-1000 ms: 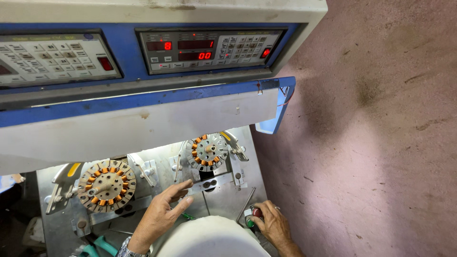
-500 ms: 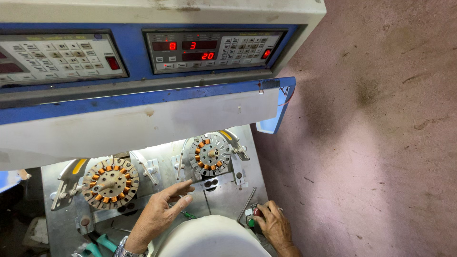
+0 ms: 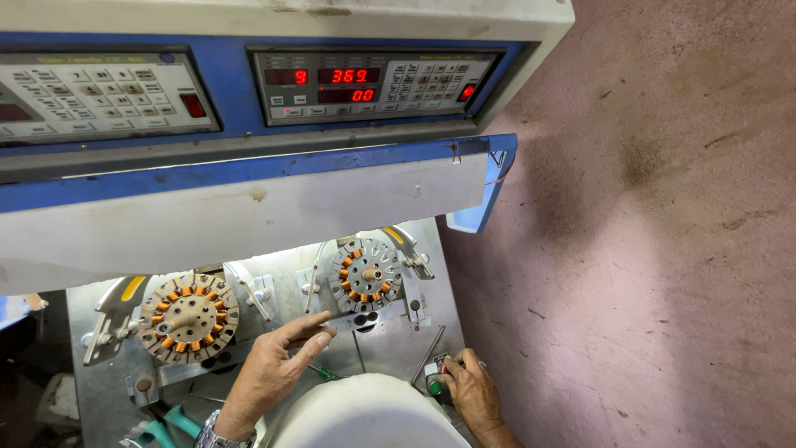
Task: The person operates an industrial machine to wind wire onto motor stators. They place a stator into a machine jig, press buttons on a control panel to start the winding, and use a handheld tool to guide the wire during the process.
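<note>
Right hand (image 3: 471, 390) stayed closed over green button (image 3: 434, 387) at bench edge. Left hand (image 3: 274, 365), fingers loose, holding nothing, rested below right stator (image 3: 363, 275). Counter display (image 3: 332, 85) had advanced; winding cycle judged running.

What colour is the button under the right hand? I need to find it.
Green button, at the right hand; head view.
</note>
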